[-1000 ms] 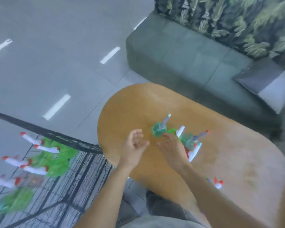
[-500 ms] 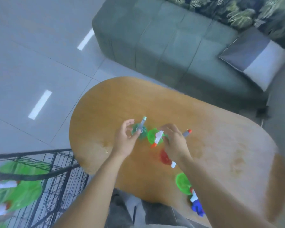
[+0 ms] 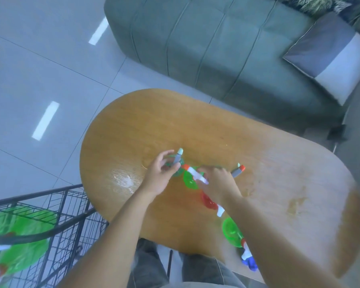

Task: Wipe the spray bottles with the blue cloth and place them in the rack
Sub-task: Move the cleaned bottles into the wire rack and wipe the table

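Several spray bottles stand grouped on the oval wooden table (image 3: 195,125). My left hand (image 3: 160,177) curls thumb and fingers round the neck of a teal bottle (image 3: 178,161) with a grey sprayer. My right hand (image 3: 218,183) grips the white, orange-tipped sprayer of a green bottle (image 3: 188,179). Behind that hand a grey sprayer with an orange tip (image 3: 238,170) pokes out. A red bottle (image 3: 208,201) sits under my right wrist and another green bottle (image 3: 231,229) is near the front edge. A blue item (image 3: 250,263) lies at the edge, too blurred to identify.
A black wire rack (image 3: 67,204) stands at the lower left beside the table, holding several green bottles (image 3: 19,227). A grey-green sofa (image 3: 206,48) with a cushion (image 3: 330,59) runs behind the table. Tiled floor lies to the left.
The view swung from the rack toward the table. My left hand closed round the teal bottle's neck. My right hand settled on the green bottle's white sprayer.
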A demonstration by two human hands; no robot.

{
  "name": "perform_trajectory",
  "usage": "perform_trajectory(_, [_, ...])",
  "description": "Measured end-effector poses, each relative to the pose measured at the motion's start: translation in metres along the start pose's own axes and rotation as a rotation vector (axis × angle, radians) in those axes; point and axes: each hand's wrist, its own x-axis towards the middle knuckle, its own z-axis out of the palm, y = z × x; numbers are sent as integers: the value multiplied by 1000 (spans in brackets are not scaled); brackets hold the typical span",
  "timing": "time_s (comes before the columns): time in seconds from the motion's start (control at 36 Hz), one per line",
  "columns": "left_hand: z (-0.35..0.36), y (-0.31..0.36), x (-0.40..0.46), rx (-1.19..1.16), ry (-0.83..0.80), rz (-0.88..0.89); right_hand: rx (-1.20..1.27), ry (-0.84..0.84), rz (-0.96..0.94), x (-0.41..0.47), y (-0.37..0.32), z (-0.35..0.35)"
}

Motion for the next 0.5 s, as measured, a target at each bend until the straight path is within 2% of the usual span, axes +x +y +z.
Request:
perform_trajectory(0.22, [-8, -2, -9, -43, 9, -14, 157, -2, 132, -5, -6, 8])
perform_trajectory(0.5, [-21, 0, -57, -225, 98, -40, 117, 90, 65, -16, -32, 1])
